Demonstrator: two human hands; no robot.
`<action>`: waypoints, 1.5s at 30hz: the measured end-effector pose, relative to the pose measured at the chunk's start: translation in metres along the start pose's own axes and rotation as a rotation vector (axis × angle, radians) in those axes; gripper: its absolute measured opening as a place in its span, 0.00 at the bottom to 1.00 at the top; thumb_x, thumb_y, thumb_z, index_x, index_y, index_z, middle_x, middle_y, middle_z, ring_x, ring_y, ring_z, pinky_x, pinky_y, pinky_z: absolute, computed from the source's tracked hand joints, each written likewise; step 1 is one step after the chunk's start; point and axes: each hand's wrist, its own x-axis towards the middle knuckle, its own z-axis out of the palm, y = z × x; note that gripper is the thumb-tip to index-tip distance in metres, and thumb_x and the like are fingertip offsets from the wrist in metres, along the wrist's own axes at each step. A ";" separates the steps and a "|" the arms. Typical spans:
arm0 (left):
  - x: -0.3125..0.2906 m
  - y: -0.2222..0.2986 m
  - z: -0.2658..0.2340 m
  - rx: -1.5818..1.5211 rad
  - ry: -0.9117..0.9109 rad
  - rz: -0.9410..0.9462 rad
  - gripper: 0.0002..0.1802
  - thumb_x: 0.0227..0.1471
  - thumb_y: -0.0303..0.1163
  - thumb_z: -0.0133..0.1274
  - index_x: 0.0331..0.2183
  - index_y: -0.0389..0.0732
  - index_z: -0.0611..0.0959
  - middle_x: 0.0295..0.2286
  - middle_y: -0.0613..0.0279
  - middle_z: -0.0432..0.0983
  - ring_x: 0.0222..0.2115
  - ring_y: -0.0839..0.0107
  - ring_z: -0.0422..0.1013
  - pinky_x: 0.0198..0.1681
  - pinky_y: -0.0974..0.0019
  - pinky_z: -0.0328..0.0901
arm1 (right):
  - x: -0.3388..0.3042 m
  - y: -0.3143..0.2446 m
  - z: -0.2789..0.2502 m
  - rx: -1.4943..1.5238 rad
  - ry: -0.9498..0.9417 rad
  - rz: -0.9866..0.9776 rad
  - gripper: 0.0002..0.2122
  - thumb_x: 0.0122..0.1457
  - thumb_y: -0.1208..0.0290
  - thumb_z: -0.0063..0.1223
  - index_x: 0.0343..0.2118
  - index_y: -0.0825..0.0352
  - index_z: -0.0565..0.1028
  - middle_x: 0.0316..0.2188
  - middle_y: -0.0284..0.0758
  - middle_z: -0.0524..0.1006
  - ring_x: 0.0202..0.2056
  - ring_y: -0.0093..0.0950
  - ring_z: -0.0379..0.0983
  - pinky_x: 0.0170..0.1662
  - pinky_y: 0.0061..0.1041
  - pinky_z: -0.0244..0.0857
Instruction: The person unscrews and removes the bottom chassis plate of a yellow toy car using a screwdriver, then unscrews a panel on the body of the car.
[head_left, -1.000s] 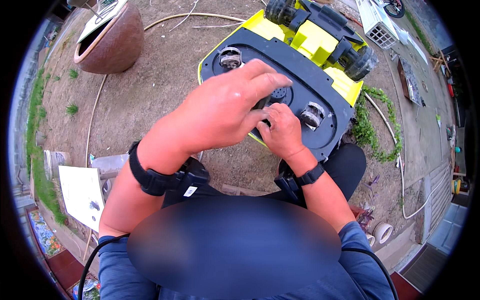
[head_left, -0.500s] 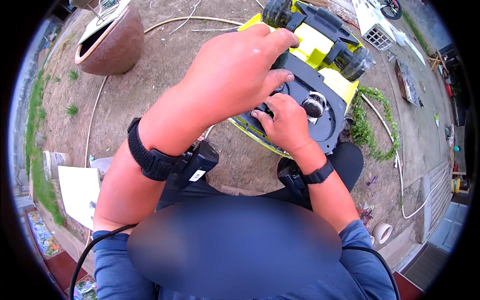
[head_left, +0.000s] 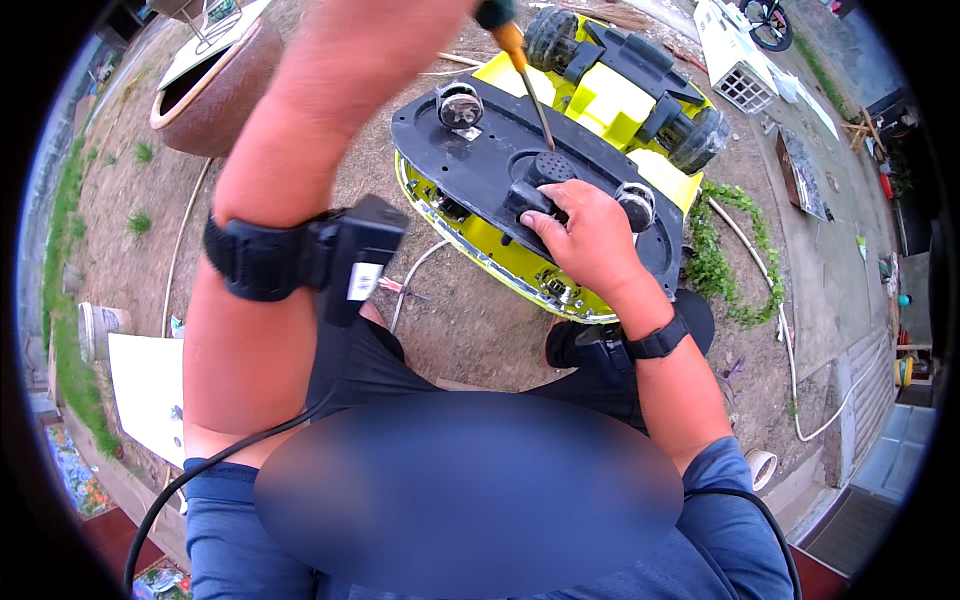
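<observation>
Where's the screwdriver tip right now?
In the head view, upper centre: the screwdriver slants down to the black underside plate, just above the right hand.

One yellow mower (head_left: pixel 610 100) lies upturned on the dirt, with one black underplate (head_left: pixel 480 160). On that plate sit two small caster wheels, one at (head_left: pixel 460 103) and one at (head_left: pixel 637 203). At the far end are two big black wheels, one at (head_left: pixel 552 35) and one at (head_left: pixel 700 138). One screwdriver (head_left: pixel 525 75) shows. Two hands: the right hand (head_left: pixel 590 235) is in full view, the left hand runs off the top edge. Two black wrist straps, one at (head_left: pixel 262 260) and one at (head_left: pixel 655 342). One brown pot (head_left: pixel 215 95). One white crate (head_left: pixel 735 65). Hoses: probably two, one at (head_left: pixel 180 250) and one at (head_left: pixel 790 350), though the rim distorts them.
</observation>
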 end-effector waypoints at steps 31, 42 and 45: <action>-0.198 -0.031 -0.073 -1.370 0.169 -1.389 0.12 0.58 0.30 0.61 0.42 0.40 0.78 0.26 0.67 0.73 0.26 0.76 0.71 0.31 0.69 0.69 | 0.031 -0.063 -0.088 0.829 -0.250 0.380 0.13 0.67 0.67 0.59 0.46 0.73 0.81 0.36 0.28 0.82 0.34 0.13 0.74 0.39 0.16 0.68; -0.206 -0.011 -0.057 -1.390 0.070 -1.392 0.10 0.58 0.31 0.61 0.41 0.41 0.79 0.26 0.68 0.74 0.25 0.77 0.72 0.31 0.70 0.70 | 0.048 -0.066 -0.067 0.884 -0.168 0.507 0.12 0.69 0.65 0.56 0.41 0.71 0.82 0.31 0.31 0.84 0.28 0.14 0.76 0.33 0.16 0.69; -0.204 -0.002 -0.057 -1.385 0.023 -1.395 0.10 0.58 0.30 0.61 0.40 0.40 0.79 0.26 0.68 0.75 0.25 0.78 0.72 0.30 0.71 0.69 | 0.051 -0.080 -0.059 0.976 -0.119 0.581 0.12 0.68 0.65 0.57 0.41 0.71 0.82 0.30 0.31 0.84 0.27 0.15 0.76 0.31 0.17 0.70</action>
